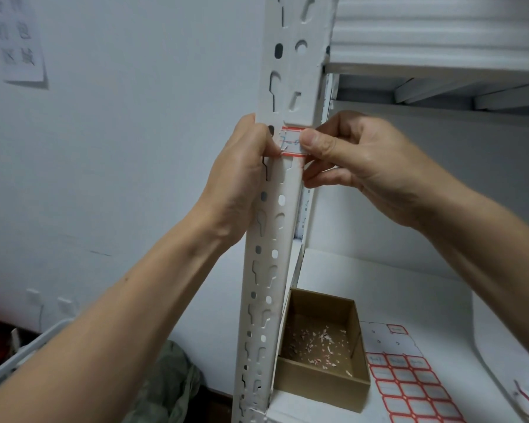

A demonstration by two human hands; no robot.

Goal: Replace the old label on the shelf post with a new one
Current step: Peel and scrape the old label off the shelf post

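A white perforated shelf post (269,227) rises through the middle of the head view. A small red-bordered label (289,142) with blue handwriting sits on the post at hand height. My left hand (242,178) wraps the post's left side, and its thumb and fingertip pinch the label's lower left corner. My right hand (358,166) comes in from the right; its thumb presses on the label's right end while its fingers curl behind the post's edge. A sheet of red-bordered blank labels (409,383) lies on the shelf at lower right.
An open cardboard box (321,383) holding paper scraps stands on the white shelf board (379,288) beside the post. Another shelf (440,68) runs above. A paper sign (19,41) hangs on the wall at upper left. Green cloth (168,383) lies below.
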